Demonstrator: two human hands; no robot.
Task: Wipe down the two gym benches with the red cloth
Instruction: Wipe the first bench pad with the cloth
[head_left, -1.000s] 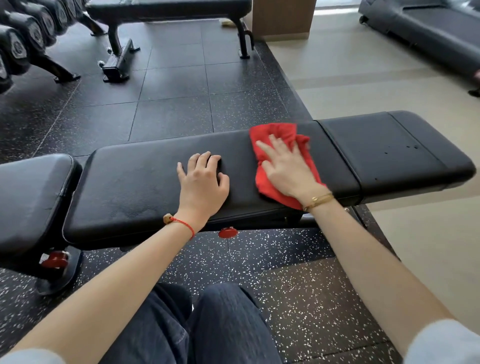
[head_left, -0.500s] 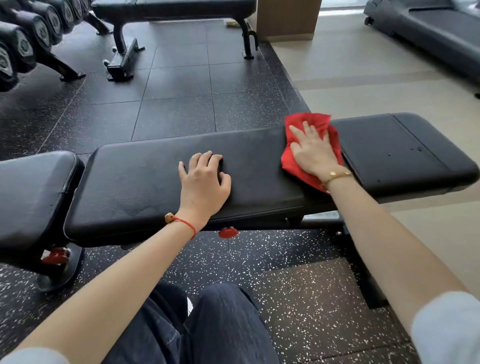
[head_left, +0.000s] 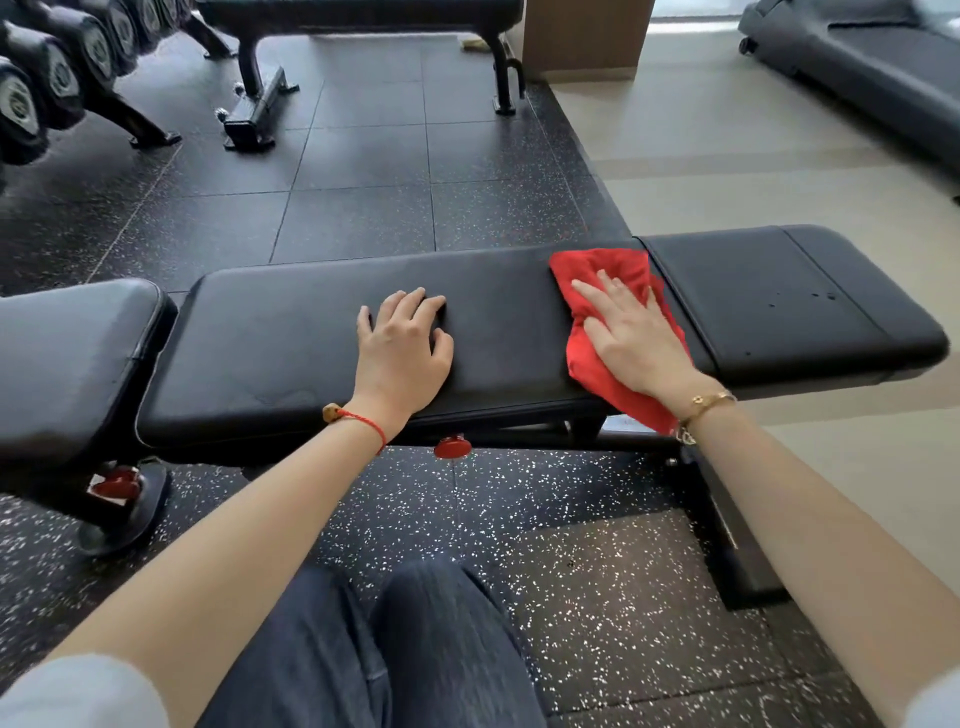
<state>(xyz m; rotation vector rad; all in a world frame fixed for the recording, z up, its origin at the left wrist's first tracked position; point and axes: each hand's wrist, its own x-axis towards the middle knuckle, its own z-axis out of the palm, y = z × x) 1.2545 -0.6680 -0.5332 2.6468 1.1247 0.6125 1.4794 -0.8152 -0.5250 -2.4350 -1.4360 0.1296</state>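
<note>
Both forearms reach forward, bare below pale sleeves. The left hand (head_left: 402, 353) lies palm down on the surface (head_left: 291, 332), fingers (head_left: 415, 306) slightly spread and lightly bent, a red cord at its wrist. The right hand (head_left: 631, 338) lies flat, fingers straight and angled up-left, pressing on the red cloth (head_left: 587, 364), a gold bracelet at its wrist.

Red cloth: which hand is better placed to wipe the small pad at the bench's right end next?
Right. The right hand already lies flat on the red cloth, beside the seam to the small pad. The left hand rests bare on the long pad.
</note>
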